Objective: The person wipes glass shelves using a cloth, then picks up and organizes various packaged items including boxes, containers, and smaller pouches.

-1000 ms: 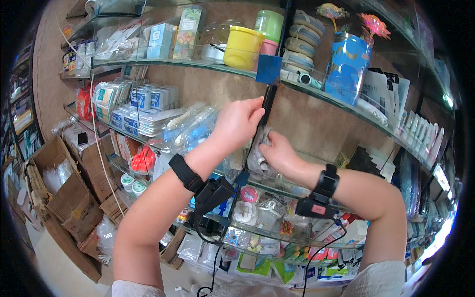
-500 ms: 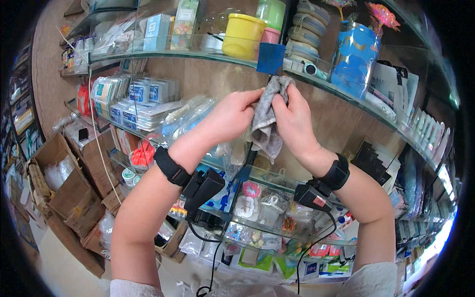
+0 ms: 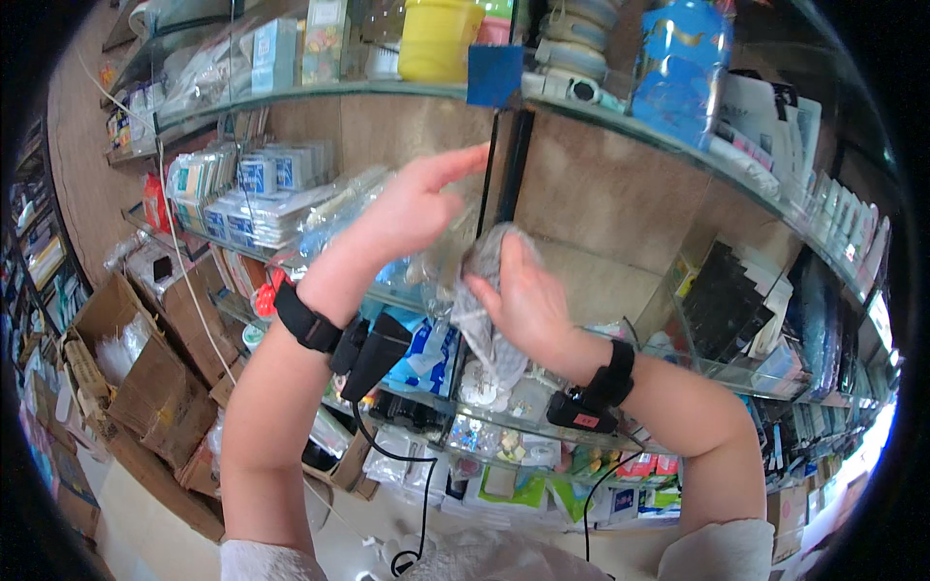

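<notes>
— What is hard to make out?
— Both hands are blurred. The left hand [image 3: 417,198] points its index finger toward a black upright post [image 3: 514,169], other fingers loosely bent; it appears to hold nothing, and I cannot tell whether the fingertip touches. The right hand [image 3: 528,305] has hold of a grey cloth [image 3: 473,324], thumb and fingers spread part-way over it, hiding much of it. The cloth hangs in front of the shelving, just below the visible stretch of post; whether it presses on anything, I cannot tell. The picture's top edge cuts off a yellow tub [image 3: 439,39] and a blue canister [image 3: 681,73].

— And the surface and room?
— Curved glass shelves [image 3: 387,90] cross the view, crowded with packets, with blue tape [image 3: 494,76] on the upper one at the post. Brown panelling [image 3: 605,179] stands behind. At lower left, open cardboard boxes [image 3: 170,426] sit on a pale floor [image 3: 136,518].

— What differs from half a second ago?
— Then, both hands met high at the cloth, just under the tape. Now the right hand and cloth are lower, the left is apart from the cloth, and the upper post is uncovered.
</notes>
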`<action>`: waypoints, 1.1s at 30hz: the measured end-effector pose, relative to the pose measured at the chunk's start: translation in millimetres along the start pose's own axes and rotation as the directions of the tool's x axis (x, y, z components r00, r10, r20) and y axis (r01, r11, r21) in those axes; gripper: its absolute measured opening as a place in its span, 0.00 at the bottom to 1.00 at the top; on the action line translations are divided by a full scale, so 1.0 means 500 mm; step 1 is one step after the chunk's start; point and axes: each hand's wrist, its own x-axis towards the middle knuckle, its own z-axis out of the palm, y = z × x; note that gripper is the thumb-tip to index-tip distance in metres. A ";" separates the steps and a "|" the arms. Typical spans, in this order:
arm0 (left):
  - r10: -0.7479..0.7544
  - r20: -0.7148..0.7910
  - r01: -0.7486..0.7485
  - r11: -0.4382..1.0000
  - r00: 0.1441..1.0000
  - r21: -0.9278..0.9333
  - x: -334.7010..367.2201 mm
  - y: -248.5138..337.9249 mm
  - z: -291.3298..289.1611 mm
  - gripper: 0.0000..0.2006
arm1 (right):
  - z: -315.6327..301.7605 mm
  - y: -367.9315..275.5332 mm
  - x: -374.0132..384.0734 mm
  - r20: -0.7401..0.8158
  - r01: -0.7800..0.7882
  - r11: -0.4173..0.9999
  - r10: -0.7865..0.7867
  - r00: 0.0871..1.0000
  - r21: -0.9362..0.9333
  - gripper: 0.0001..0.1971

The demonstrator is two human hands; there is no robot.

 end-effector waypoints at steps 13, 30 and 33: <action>0.120 0.060 -0.101 0.371 0.991 0.923 -0.170 -0.041 0.084 0.22 | -0.157 -0.062 0.116 -0.427 0.188 0.688 -0.616 0.662 -0.701 0.14; 0.129 0.031 -0.083 0.420 0.991 0.904 -0.176 -0.041 0.078 0.21 | -0.284 0.119 0.011 -0.387 -0.075 0.466 -0.623 0.679 -0.882 0.14; 0.126 0.035 -0.085 0.416 0.991 0.905 -0.172 -0.037 0.083 0.21 | -0.311 0.146 -0.016 -0.410 -0.145 0.443 -0.592 0.694 -0.885 0.15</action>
